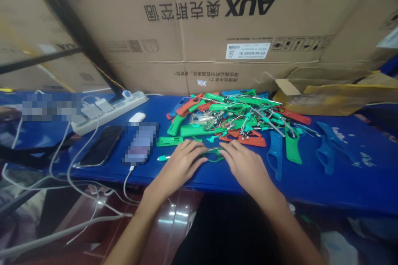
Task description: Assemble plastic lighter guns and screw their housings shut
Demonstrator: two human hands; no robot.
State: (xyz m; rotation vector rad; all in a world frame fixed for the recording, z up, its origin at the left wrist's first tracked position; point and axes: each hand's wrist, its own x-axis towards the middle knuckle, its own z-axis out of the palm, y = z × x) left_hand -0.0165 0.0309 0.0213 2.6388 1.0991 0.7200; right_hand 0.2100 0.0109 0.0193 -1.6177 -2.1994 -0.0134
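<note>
Both hands meet at the front of the blue table. My left hand [185,160] pinches one end of a green lighter casing [215,157], the long-nosed kind with a trigger loop. At its other end, the fingers of my right hand [244,166] are closed on it. A thin metal rod or wire seems to lie along its top; the fingers hide much of it. Just beyond is a heap of lighter parts [230,112]: green, orange and blue shells, metal tubes, wires and teal pieces. Left of my left hand lies a green half shell [169,141], with a teal-tipped piece [162,158] nearer me.
Blue shells [275,157] and a green shell [293,147] lie to the right. Two phones [101,147], a white earbud case [137,117] and a power strip [108,112] with trailing cables occupy the left. A large cardboard box [199,29] walls off the back.
</note>
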